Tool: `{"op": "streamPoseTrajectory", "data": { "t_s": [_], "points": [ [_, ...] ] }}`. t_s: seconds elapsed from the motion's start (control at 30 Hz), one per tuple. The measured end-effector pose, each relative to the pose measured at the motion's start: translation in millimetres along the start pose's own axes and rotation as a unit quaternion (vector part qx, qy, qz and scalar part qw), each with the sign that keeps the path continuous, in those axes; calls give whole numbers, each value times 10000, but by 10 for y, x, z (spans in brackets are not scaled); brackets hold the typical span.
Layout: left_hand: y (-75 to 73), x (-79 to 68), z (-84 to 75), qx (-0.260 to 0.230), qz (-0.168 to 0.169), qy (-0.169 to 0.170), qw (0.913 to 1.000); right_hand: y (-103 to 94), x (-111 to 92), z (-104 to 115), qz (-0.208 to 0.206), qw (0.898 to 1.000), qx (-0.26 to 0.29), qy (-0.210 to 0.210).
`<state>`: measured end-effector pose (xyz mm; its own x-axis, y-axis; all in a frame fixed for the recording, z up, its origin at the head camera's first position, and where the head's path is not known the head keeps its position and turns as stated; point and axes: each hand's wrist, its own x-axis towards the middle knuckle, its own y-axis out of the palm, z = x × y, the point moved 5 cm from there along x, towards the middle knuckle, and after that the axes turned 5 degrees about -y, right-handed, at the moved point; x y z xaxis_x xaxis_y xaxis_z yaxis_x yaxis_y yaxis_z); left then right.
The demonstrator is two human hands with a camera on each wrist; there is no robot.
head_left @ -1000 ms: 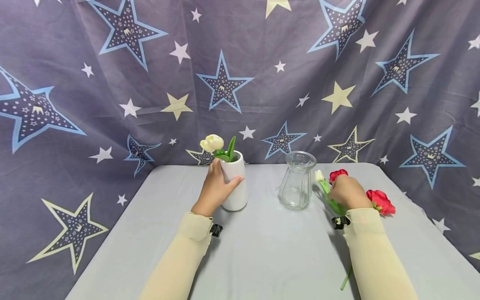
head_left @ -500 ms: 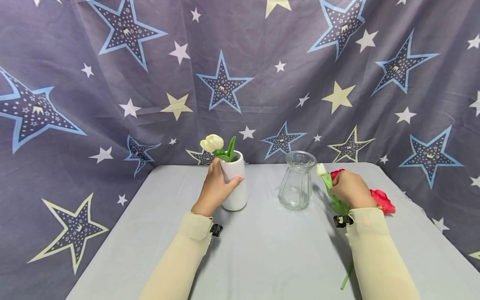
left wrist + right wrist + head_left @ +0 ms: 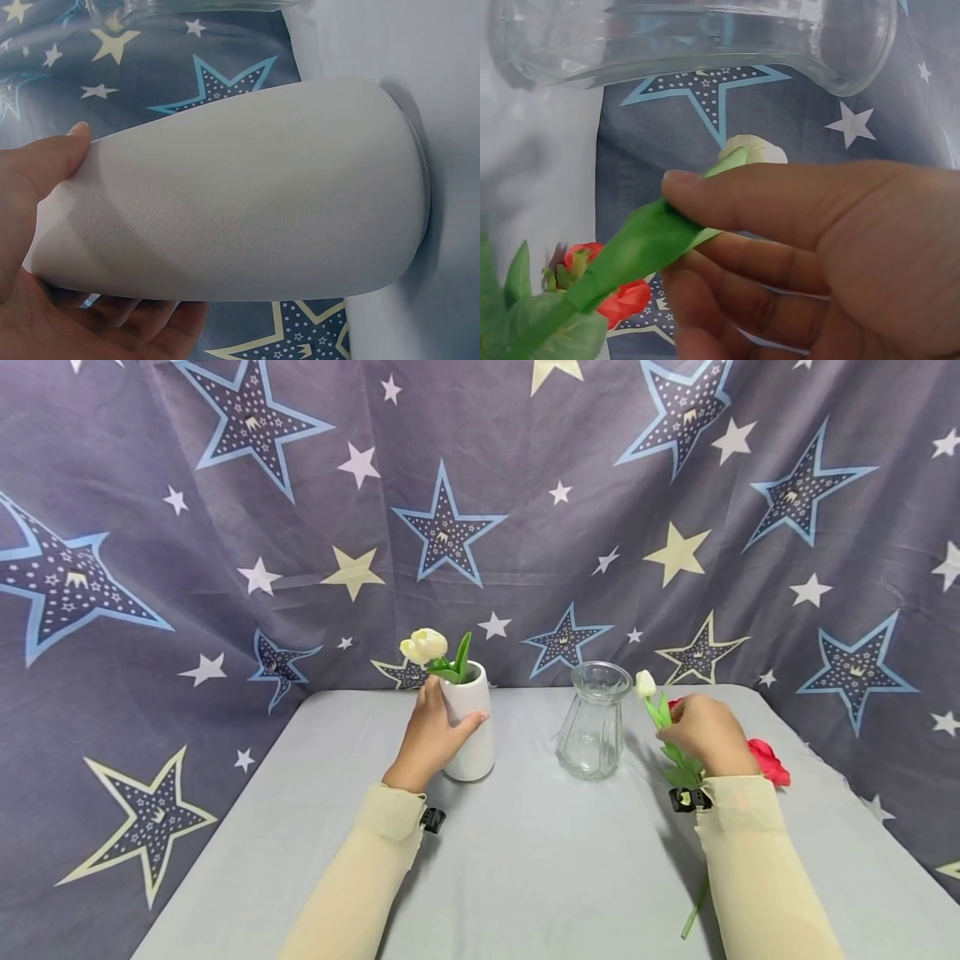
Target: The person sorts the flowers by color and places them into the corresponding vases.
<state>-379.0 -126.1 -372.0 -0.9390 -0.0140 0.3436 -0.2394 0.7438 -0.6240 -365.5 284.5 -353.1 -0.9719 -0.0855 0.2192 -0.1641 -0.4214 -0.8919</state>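
Note:
My left hand point(image 3: 431, 739) grips the white vase point(image 3: 474, 739) near its top, thumb on one side and fingers round the other. The vase stands upright on the table, and a white tulip point(image 3: 424, 646) with green leaves leans out of its mouth. On the right, my right hand point(image 3: 708, 733) pinches a second white tulip point(image 3: 645, 683) by its green leaves and stem; its bud points up and left. The right wrist view shows thumb and fingers on the green leaf point(image 3: 649, 240). Red flowers point(image 3: 770, 762) lie beside and partly behind that hand.
A clear glass vase point(image 3: 592, 739) stands between the two hands, close to the held tulip. A green stem point(image 3: 696, 910) lies on the grey table point(image 3: 555, 868) near the right forearm. Behind hangs a star-patterned cloth point(image 3: 525, 543).
My right hand has shifted slightly right, and the white tulip in it has risen off the table, its bud higher. My left hand and the white vase have stayed still.

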Motion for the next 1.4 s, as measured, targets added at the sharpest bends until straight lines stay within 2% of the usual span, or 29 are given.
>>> {"op": "streamPoseTrajectory", "data": {
  "t_s": [0.67,1.2,1.4],
  "points": [
    [1,-19,22,-15,-28,67,10000,-209,-87,106,-794,9962,238,285],
    [-7,-34,23,-57,-42,31,10000,-401,-200,257,-1507,9884,87,166],
    [-16,-37,8,-35,-30,32,10000,-487,-258,321,-1745,9842,189,231]
  ]
}}
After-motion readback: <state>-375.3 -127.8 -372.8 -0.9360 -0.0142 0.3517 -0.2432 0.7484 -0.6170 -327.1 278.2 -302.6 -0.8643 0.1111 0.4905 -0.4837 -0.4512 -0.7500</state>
